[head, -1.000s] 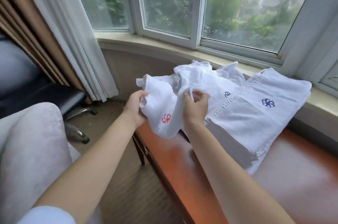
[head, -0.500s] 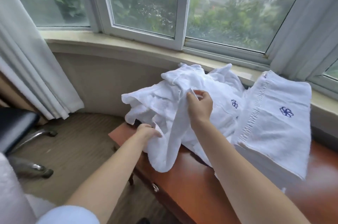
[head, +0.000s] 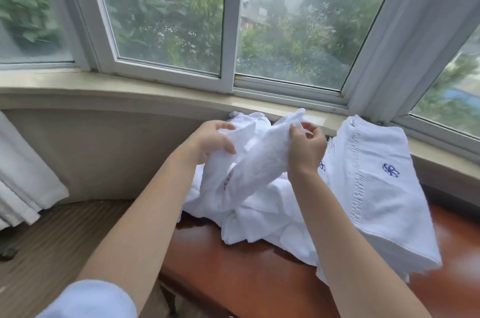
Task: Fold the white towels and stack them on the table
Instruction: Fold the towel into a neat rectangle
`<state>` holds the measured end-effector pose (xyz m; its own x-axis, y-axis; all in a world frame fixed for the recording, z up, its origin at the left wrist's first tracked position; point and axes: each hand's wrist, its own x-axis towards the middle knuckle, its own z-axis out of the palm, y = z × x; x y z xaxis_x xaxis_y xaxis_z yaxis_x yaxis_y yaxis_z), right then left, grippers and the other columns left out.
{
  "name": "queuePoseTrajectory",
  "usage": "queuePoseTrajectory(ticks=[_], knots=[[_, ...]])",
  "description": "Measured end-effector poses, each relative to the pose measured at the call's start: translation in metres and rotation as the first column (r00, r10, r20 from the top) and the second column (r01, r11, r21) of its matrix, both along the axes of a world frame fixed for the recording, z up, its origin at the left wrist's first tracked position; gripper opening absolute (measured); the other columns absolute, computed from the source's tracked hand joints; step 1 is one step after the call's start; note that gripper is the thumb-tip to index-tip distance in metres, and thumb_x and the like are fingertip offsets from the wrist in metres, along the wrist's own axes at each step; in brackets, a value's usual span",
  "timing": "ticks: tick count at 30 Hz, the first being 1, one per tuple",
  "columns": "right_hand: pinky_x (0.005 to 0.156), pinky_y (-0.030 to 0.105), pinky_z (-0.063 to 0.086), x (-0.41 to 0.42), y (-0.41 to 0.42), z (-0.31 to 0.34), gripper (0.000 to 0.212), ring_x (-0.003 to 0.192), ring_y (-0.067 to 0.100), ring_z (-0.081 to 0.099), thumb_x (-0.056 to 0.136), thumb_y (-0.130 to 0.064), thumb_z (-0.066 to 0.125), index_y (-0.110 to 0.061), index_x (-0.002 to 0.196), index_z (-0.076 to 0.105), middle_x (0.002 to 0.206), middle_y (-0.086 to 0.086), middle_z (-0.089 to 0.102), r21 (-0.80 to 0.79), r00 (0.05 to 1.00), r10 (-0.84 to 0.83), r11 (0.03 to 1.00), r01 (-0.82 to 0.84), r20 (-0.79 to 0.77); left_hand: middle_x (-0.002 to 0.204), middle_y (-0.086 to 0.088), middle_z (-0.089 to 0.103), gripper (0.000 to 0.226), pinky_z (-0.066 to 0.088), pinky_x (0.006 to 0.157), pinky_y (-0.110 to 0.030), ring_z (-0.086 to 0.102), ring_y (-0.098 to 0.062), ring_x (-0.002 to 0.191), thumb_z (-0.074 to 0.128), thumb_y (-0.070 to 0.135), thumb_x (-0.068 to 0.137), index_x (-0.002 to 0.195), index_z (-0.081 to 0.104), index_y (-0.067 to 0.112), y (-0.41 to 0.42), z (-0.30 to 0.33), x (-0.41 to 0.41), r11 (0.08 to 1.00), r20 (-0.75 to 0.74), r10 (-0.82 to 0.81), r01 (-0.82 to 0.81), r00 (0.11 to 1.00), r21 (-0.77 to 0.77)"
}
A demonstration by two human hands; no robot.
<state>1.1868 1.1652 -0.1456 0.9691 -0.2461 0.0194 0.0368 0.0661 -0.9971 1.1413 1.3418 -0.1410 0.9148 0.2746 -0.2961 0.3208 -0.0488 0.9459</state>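
Left hand and right hand each clamped on lifted white towel, above crumpled towel pile on wooden desk, folded towel stack just beside.

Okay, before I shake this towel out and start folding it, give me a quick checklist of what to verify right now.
1. Left hand grips the held towel: ok.
2. Right hand pinches its upper edge: ok.
3. Held towel clear of the loose pile: not ok, its lower end lies among it.
4. Towel spread flat between the hands: not ok, bunched.
5. Folded stack out of the way on the right: ok.
6. Bare table in front for folding: ok.
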Motion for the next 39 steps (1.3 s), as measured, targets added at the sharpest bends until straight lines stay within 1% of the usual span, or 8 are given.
queuePoseTrajectory(ticks=[4, 12, 20, 23, 26, 28, 33, 39], knots=[[0.068, 0.016, 0.045, 0.026, -0.043, 0.032, 0.009, 0.072, 0.007, 0.056, 0.090, -0.020, 0.063, -0.019, 0.097, 0.057, 0.081, -0.008, 0.058, 0.014, 0.966, -0.187, 0.982, 0.188, 0.178, 0.081, -0.006, 0.058, 0.044, 0.049, 0.052, -0.022, 0.056, -0.017, 0.063, 0.064, -0.020, 0.074, 0.105, 0.059, 0.010, -0.034, 0.033, 0.055, 0.998, 0.184, 0.062, -0.059, 0.981, -0.022], [0.083, 0.030, 0.046, 0.056, -0.145, 0.044, 0.018, 0.084, 0.016, 0.055, 0.091, -0.010, 0.058, -0.025, 0.096, 0.051, 0.084, -0.007, 0.055, 0.139, 0.817, -0.516, 0.856, 0.497, 0.257, 0.074, -0.006, 0.058, 0.034, 0.042, 0.038, -0.015, 0.055, -0.016, 0.057, 0.070, -0.017, 0.074, 0.080, 0.055, 0.013, -0.168, 0.072, 0.164, 0.978, 0.302, -0.032, 0.092, 0.953, -0.188], [0.068, 0.005, 0.039, 0.055, -0.197, 0.032, 0.036, 0.073, -0.009, 0.051, 0.088, 0.004, 0.058, -0.028, 0.096, 0.044, 0.088, -0.015, 0.050, 0.226, 0.613, -0.689, 0.715, 0.661, 0.386, 0.087, -0.001, 0.060, 0.041, 0.051, 0.070, -0.022, 0.060, -0.015, 0.076, 0.077, -0.009, 0.071, 0.101, 0.058, 0.013, -0.278, 0.097, 0.268, 0.979, 0.534, -0.049, 0.147, 0.844, -0.144], [0.065, 0.014, 0.042, 0.047, -0.197, -0.013, 0.045, 0.078, 0.008, 0.056, 0.085, 0.003, 0.059, -0.031, 0.107, 0.039, 0.087, -0.010, 0.053, 0.098, 0.785, -0.608, 0.794, 0.600, 0.115, 0.125, -0.013, 0.053, 0.077, 0.049, 0.088, -0.031, 0.057, -0.026, 0.108, 0.077, 0.005, 0.076, 0.140, 0.036, 0.012, -0.295, 0.055, 0.295, 0.988, 0.356, -0.143, 0.111, 0.924, 0.110], [0.078, 0.033, 0.047, 0.039, -0.194, -0.059, 0.067, 0.088, 0.023, 0.057, 0.086, -0.011, 0.062, -0.029, 0.140, 0.027, 0.101, 0.002, 0.060, -0.049, 0.857, -0.466, 0.883, 0.467, -0.222, 0.117, -0.017, 0.053, 0.065, 0.048, 0.066, -0.034, 0.058, -0.029, 0.085, 0.075, 0.010, 0.080, 0.132, 0.037, 0.008, -0.293, -0.015, 0.290, 0.937, -0.016, -0.278, 0.275, 0.960, 0.214], [0.090, 0.036, 0.046, 0.039, -0.190, -0.073, 0.072, 0.103, 0.025, 0.057, 0.087, -0.023, 0.067, -0.025, 0.146, 0.026, 0.121, 0.006, 0.059, -0.049, 0.825, -0.479, 0.871, 0.488, -0.299, 0.117, -0.019, 0.056, 0.061, 0.051, 0.074, -0.039, 0.060, -0.034, 0.092, 0.075, 0.008, 0.079, 0.130, 0.041, 0.006, -0.289, -0.050, 0.286, 0.905, -0.099, -0.310, 0.326, 0.945, 0.273], [0.097, 0.031, 0.041, 0.040, -0.181, -0.077, 0.056, 0.115, 0.022, 0.054, 0.090, -0.032, 0.065, -0.015, 0.138, 0.042, 0.125, 0.001, 0.058, -0.074, 0.750, -0.552, 0.820, 0.567, -0.364, 0.128, -0.019, 0.052, 0.058, 0.048, 0.096, -0.041, 0.053, -0.037, 0.116, 0.072, 0.010, 0.079, 0.130, 0.044, 0.004, -0.278, -0.069, 0.287, 0.875, -0.103, -0.303, 0.319, 0.947, 0.365], [0.092, 0.036, 0.049, 0.043, -0.174, -0.035, 0.018, 0.102, 0.020, 0.061, 0.090, -0.019, 0.062, -0.012, 0.106, 0.060, 0.103, -0.002, 0.066, -0.171, 0.679, -0.732, 0.678, 0.715, -0.063, 0.139, -0.016, 0.042, 0.071, 0.046, 0.096, -0.036, 0.046, -0.034, 0.124, 0.072, 0.015, 0.078, 0.142, 0.040, 0.013, -0.268, -0.064, 0.270, 0.787, -0.071, -0.479, 0.463, 0.875, 0.408]])
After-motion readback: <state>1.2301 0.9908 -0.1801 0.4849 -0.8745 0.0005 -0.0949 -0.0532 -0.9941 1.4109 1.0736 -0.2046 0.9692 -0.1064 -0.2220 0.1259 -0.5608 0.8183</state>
